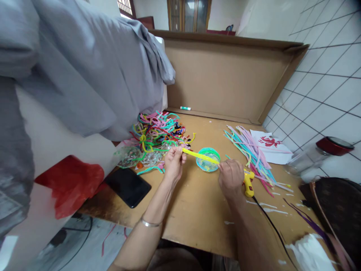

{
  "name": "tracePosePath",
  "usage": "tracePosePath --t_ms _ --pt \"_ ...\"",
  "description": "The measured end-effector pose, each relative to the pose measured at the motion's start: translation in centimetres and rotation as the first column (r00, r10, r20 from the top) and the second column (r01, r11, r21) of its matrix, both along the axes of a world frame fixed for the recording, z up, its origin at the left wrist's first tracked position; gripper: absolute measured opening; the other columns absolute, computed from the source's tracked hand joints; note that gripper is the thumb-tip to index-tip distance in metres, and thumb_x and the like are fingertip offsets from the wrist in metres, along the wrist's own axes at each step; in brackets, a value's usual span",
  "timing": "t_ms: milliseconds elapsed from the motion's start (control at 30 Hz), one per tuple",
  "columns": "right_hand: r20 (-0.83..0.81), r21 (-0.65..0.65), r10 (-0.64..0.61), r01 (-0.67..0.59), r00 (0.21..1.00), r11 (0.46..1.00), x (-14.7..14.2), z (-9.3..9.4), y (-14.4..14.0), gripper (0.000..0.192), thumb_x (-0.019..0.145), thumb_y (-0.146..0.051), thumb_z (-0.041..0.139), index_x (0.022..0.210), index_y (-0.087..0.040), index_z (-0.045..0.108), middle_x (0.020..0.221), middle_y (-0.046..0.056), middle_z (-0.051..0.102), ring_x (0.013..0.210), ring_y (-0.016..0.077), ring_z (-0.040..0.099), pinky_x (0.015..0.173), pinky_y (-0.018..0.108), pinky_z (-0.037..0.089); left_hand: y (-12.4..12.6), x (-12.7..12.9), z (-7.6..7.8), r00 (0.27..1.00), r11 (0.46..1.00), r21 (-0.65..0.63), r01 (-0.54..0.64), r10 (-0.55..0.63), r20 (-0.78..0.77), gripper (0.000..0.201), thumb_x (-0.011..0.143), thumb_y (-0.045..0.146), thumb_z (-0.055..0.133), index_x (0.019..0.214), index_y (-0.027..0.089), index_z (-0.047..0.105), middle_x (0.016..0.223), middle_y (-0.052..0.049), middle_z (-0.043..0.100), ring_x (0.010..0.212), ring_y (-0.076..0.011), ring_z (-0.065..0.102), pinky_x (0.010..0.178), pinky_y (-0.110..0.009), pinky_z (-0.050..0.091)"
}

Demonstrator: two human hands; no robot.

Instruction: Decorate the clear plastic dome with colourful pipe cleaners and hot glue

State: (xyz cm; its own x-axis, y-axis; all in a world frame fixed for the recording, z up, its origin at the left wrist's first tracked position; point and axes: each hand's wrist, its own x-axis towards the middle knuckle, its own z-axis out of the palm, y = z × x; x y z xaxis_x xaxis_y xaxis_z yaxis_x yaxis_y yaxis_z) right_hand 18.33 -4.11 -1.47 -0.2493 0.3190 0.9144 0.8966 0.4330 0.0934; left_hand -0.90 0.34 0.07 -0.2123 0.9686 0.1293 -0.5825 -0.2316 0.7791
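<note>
A yellow pipe cleaner [200,155] is stretched almost straight between my two hands above the table. My left hand [174,162] pinches its left end, and my right hand [230,176] has its fingers closed round the other end. Just behind the strip sits a small round bowl-like piece [208,150] with a green and blue rim and a see-through middle. Beside my right hand lies a yellow glue gun [248,183], partly hidden by that hand, with a black cord running toward the front right.
A heap of coloured pipe cleaners [158,128] lies at the left; straight pipe cleaners [251,150] lie at the right. A black tablet or phone [129,187] rests at the left edge. A clear bottle [307,160], a brown bag [335,210] and crumpled tissue [311,252] stand right. Cardboard [225,75] walls the back.
</note>
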Motion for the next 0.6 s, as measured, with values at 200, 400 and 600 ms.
tracePosePath --t_ms 200,400,600 --pt "-0.064 0.023 0.066 -0.065 0.996 0.998 0.2 -0.1 0.1 0.015 0.091 -0.009 0.05 0.094 -0.023 0.053 0.081 0.005 0.068 0.079 0.0179 0.064 0.078 0.036 0.049 -0.9 0.6 -0.3 0.908 0.958 0.159 -0.238 0.277 -0.315 0.028 0.08 0.041 0.071 0.073 0.018 0.056 0.052 0.004 0.059 0.046 -0.0077 0.05 0.05 -0.019 0.038" --pt "-0.41 -0.18 0.117 -0.206 0.905 0.962 -0.8 -0.2 -0.2 0.01 0.092 -0.018 0.051 0.084 -0.023 0.057 0.084 0.006 0.07 0.081 0.019 0.067 0.078 0.038 0.055 -0.7 0.4 -0.6 0.895 0.948 0.217 -0.233 0.296 -0.333 0.027 0.084 0.042 0.066 0.076 0.019 0.055 0.055 0.004 0.059 0.049 -0.0082 0.053 0.053 -0.019 0.04" --pt "-0.896 -0.321 -0.02 -0.617 0.443 0.718 -1.4 1.2 -0.2 0.023 0.073 -0.037 0.071 0.087 -0.019 0.065 0.078 0.004 0.07 0.067 0.0179 0.067 0.063 0.033 0.057 -0.7 0.5 -0.2 0.916 0.958 0.192 -0.213 0.264 -0.301 0.03 0.081 0.045 0.068 0.077 0.018 0.055 0.057 0.002 0.063 0.051 -0.0095 0.058 0.056 -0.021 0.046"
